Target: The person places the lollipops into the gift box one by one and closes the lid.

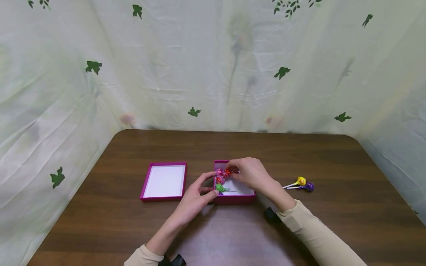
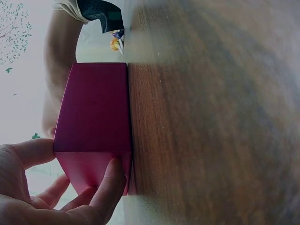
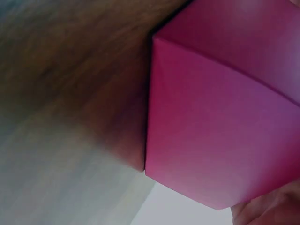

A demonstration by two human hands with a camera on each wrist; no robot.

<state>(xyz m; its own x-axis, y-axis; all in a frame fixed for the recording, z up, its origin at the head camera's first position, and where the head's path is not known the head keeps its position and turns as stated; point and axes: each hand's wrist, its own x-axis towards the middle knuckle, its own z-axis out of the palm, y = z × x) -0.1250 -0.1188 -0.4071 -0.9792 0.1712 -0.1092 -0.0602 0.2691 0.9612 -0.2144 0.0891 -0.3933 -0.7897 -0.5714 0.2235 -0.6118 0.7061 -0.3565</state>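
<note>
A magenta box (image 1: pixel 235 199) with a white inside stands on the table. Wrapped lollipops lie along its left side, among them a pink lollipop (image 1: pixel 220 180) and a green lollipop (image 1: pixel 220 188). My left hand (image 1: pixel 196 197) holds the box at its left wall, thumb by the front corner; in the left wrist view its fingers (image 2: pixel 108 187) lie against that wall. Over the box, my right hand (image 1: pixel 250 173) reaches in and pinches a red lollipop (image 1: pixel 227 173) beside the pink ones. In the right wrist view the box wall (image 3: pixel 215 126) hides most of that hand.
Left of the box lies its magenta-edged lid (image 1: pixel 165 181), white inside facing up. To the right, a yellow lollipop (image 1: pixel 301 181) and a purple lollipop (image 1: pixel 309 187) lie on the brown wooden table (image 1: pixel 349 207). A pale leaf-printed curtain (image 1: pixel 213 74) hangs behind.
</note>
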